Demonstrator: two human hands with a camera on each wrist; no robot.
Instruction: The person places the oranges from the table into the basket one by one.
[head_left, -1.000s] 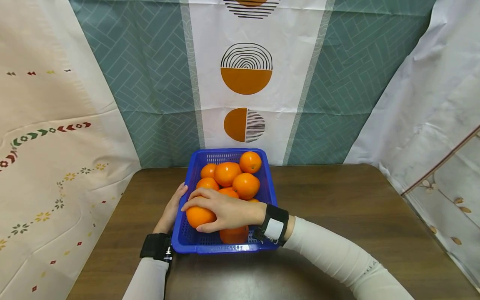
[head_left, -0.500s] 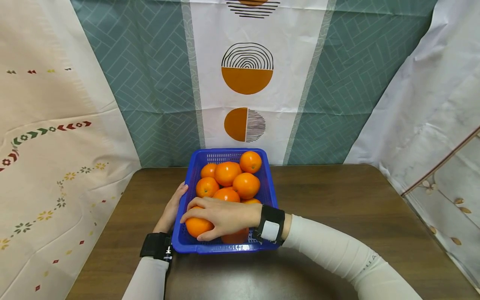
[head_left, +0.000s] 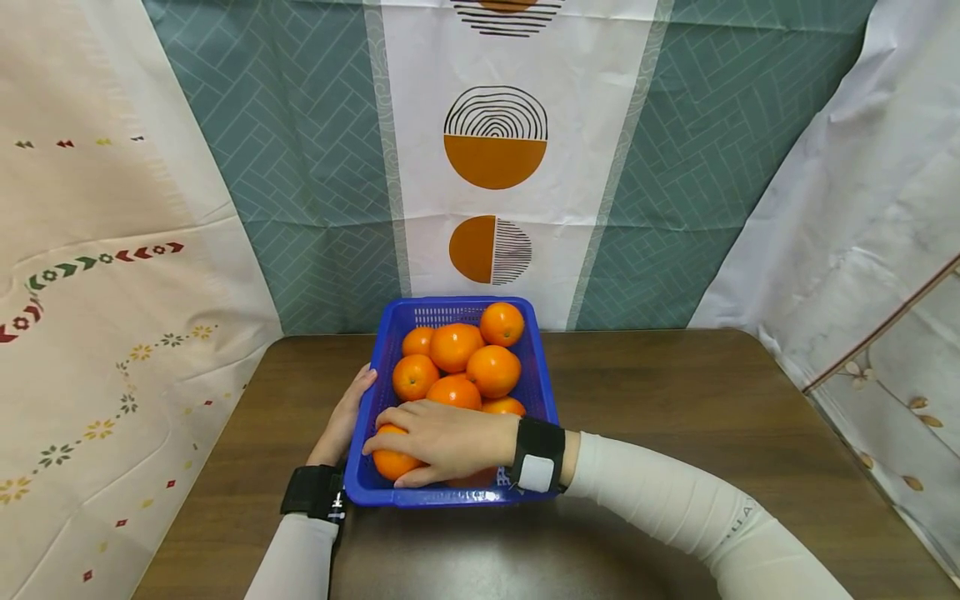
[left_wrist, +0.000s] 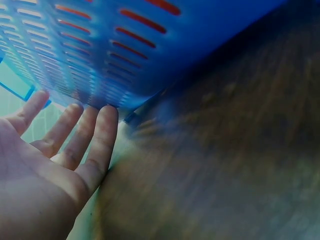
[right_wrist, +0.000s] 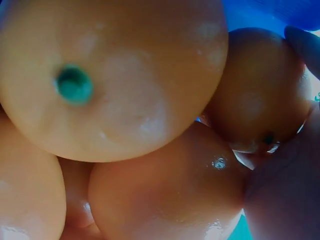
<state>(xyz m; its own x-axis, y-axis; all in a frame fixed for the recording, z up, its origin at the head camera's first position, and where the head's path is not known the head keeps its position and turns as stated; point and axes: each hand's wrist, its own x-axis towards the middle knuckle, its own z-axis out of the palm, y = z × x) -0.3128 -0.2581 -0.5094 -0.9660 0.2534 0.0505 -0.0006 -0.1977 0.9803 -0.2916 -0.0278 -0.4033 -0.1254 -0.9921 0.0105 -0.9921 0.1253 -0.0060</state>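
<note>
In the head view, a blue plastic basket full of oranges stands on the table. Inside its front left corner my right hand grips an orange, fingers over the far side and thumb on the near side. The right wrist view has that orange at upper right, partly behind other oranges. My left hand is at the basket's left wall; in the left wrist view its extended fingers reach up to the slotted wall, fingertips at it.
Several more oranges are heaped toward the back of the basket, and part of one shows under my right palm. Brown wooden table surrounds the basket. A patterned cloth hangs behind the table's far edge.
My right hand has moved a little toward the basket's front and lower with the orange, uncovering more of the oranges behind it. My left hand has stayed in place.
</note>
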